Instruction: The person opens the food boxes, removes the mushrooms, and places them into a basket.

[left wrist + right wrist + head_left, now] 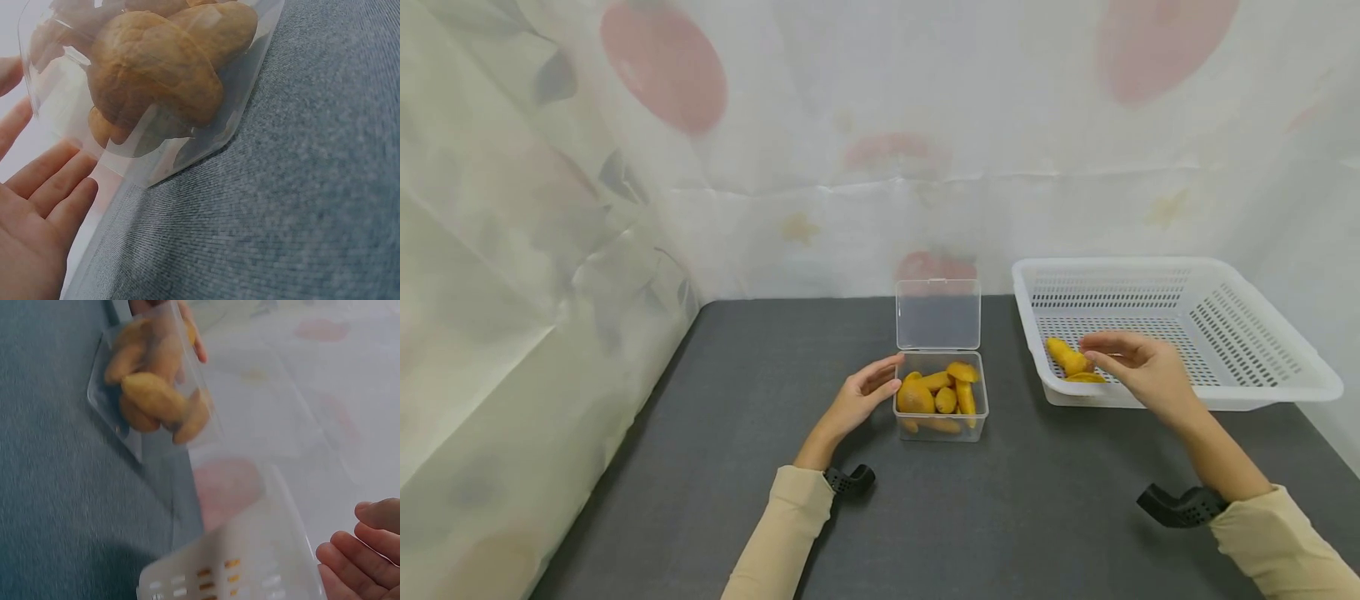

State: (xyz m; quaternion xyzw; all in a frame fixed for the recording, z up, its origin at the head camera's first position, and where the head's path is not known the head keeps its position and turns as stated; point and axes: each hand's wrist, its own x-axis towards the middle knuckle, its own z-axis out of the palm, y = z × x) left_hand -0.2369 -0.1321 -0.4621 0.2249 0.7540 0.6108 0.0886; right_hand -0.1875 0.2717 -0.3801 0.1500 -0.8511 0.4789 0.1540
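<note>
A clear lidded plastic box (942,427) sits on the table with its lid (937,314) raised. Inside lie several yellow, mushroom-like pieces (916,397), lumpy and brownish in the left wrist view. My left hand (863,397) is at the box's left side, fingers extended, fingertips at its wall. Over the near left part of a white plastic basket (1157,393), my right hand (1146,372) has its fingers loosely bent, with nothing seen held. Close to its fingertips, more yellow pieces (1067,357) lie in the basket. The right wrist view shows relaxed fingers (359,559) above the basket rim.
The dark grey table (737,400) is backed by a pale printed curtain (820,125), which also hangs along the left side. The basket stands at the back right, to the right of the box. Black wrist straps (850,481) are on both forearms.
</note>
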